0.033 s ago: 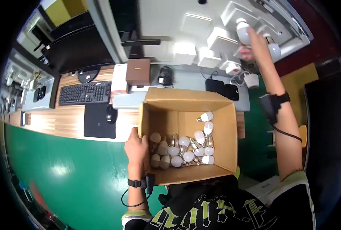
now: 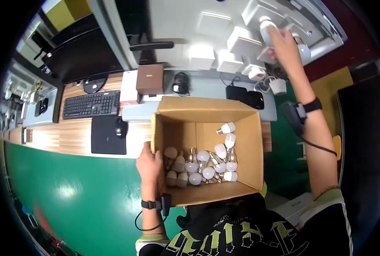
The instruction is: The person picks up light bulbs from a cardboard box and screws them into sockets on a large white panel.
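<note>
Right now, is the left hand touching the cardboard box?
Touching. The head view shows the left hand pressed against the left wall of the cardboard box, its fingers curled over the wall's rim with no gap.

I see an open brown cardboard box (image 2: 207, 128) at the centre of the frame. Just above its left corner stands a small dark brown square box (image 2: 150, 79), beside a flat white package (image 2: 129, 87). A dark monitor screen (image 2: 85, 57) sits upper left.
</note>
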`<control>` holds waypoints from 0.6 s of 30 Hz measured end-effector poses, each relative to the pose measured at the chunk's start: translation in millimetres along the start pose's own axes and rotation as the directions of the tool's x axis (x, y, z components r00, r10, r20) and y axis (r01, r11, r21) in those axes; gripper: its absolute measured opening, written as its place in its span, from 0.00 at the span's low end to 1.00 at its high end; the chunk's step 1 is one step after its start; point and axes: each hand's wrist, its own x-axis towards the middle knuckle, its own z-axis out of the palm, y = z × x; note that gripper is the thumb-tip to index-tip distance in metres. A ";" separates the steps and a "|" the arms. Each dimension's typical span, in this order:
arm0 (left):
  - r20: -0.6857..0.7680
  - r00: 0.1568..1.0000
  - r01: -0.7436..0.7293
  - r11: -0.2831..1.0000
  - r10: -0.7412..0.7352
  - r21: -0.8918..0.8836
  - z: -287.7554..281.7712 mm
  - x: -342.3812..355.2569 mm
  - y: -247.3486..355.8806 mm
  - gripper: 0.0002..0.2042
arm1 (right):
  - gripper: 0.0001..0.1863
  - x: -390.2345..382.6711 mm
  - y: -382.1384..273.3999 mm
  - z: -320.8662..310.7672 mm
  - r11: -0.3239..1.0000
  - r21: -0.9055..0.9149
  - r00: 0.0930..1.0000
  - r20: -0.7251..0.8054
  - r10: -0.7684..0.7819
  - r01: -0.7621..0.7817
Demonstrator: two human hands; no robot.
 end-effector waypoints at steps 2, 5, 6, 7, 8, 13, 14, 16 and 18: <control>-0.002 1.000 0.026 1.000 -0.026 0.004 -1.3 -3.1 8.6 0.15 | 0.40 7.5 7.1 4.4 0.915 -0.376 0.984 -0.036 -0.173 0.147; -0.001 1.000 0.024 0.999 -0.024 -0.034 -3.0 -2.7 9.6 0.14 | 0.38 11.8 -1.3 5.6 0.992 -0.110 0.995 0.079 0.066 -0.058; 0.027 0.999 0.038 0.999 -0.038 -0.002 -2.0 -5.3 11.2 0.14 | 0.36 8.2 6.3 8.2 0.965 0.196 0.984 0.087 0.157 -0.172; 0.050 0.998 0.044 0.998 -0.046 0.036 -4.9 -4.5 12.9 0.14 | 0.34 5.9 10.9 8.0 0.831 0.488 0.963 0.115 0.242 -0.267; 0.161 0.985 0.057 0.997 -0.063 0.047 -8.7 -3.1 10.0 0.18 | 0.33 -5.2 3.5 6.6 0.721 0.650 0.971 0.176 0.163 -0.239; -0.068 0.970 -0.225 0.968 0.233 0.109 -47.3 -3.8 62.9 0.24 | 0.25 -5.5 18.4 11.5 -0.500 0.691 0.812 0.583 -0.040 -0.521; -0.077 0.980 -0.189 0.979 0.183 -0.081 -56.8 0.0 80.6 0.22 | 0.22 -15.8 20.5 19.0 -0.579 0.601 0.821 0.516 -0.246 -0.551; -0.078 0.989 -0.150 0.862 0.129 -0.484 -69.4 13.1 130.1 0.19 | 0.31 -46.1 39.9 22.8 -0.578 0.503 0.728 0.637 -0.255 -0.643; 0.007 0.986 -0.088 0.568 0.164 -0.818 -71.3 28.2 187.7 0.15 | 0.32 -84.2 62.7 27.8 -0.163 0.717 0.727 0.686 -0.010 -0.678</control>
